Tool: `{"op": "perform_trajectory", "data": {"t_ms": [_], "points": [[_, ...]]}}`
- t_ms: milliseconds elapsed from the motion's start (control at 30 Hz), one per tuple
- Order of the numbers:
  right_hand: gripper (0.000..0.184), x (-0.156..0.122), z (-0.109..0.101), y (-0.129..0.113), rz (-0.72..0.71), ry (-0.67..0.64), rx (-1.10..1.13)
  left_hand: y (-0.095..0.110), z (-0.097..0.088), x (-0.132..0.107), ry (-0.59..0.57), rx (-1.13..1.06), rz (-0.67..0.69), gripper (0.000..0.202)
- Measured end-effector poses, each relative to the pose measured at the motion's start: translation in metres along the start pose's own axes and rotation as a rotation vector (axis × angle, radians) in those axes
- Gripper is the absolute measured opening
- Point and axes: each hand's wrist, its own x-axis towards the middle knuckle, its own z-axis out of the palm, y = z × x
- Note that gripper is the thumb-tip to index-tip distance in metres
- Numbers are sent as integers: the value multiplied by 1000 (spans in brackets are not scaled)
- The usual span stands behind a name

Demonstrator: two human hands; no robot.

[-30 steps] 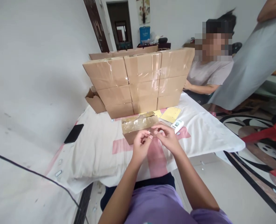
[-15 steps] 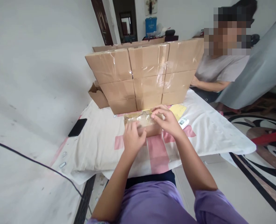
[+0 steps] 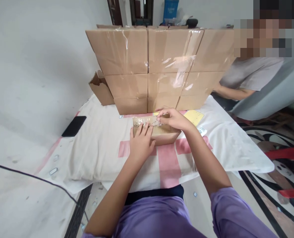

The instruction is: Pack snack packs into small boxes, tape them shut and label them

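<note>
A small cardboard box [image 3: 165, 138] lies on the cloth-covered table in front of me. Along its top runs a shiny strip of clear packing tape [image 3: 142, 121]. My left hand [image 3: 140, 141] rests on the left part of the box, fingers spread flat over the top and its tape, thumb at the near side. Over the right part, my right hand [image 3: 174, 119] has thumb and fingers pinched together at the tape's right end. Its fingertips partly hide what they grip.
Stacked cardboard boxes [image 3: 167, 89] stand behind the small box. An open carton [image 3: 102, 91] is to their left. A black phone [image 3: 74, 126] lies near the wall; yellow card [image 3: 194, 116] lies right of the stack. A person [image 3: 246, 77] is at the far right.
My left hand has settled flatter on the box top. My right hand has closed into a pinch at the tape. The view has tilted down, nearer the stack.
</note>
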Motion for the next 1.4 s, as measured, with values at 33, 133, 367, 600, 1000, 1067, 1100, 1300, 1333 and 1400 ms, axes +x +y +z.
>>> {"op": "perform_trajectory", "data": {"t_ms": [33,133,367,600,1000,1067,1100,1300,1333,1400], "points": [[15,0,-1,1,17,-1,12,0,1,0,10,-10,0,62],[18,-4,-10,5,74,39,19,-1,3,2,32,-44,-4,61],[22,-28,-33,9,59,-52,-40,-2,6,2,44,-87,-14,60],[12,-24,-22,21,133,-40,-119,0,5,1,40,-77,-21,60],[10,-23,-16,38,65,-20,-175,7,3,-2,45,-61,-49,60],[11,-25,-15,38,63,-8,-154,10,2,-3,48,-45,-58,59],[11,-26,-15,38,67,-4,-149,10,2,-3,51,-38,-58,59],[29,-28,-13,41,66,30,-187,8,4,-4,82,-16,-38,55],[34,-27,-13,41,78,48,-195,7,5,-4,88,-16,-35,55],[39,-25,-12,43,111,89,-205,7,5,-5,96,-17,-32,55]]}}
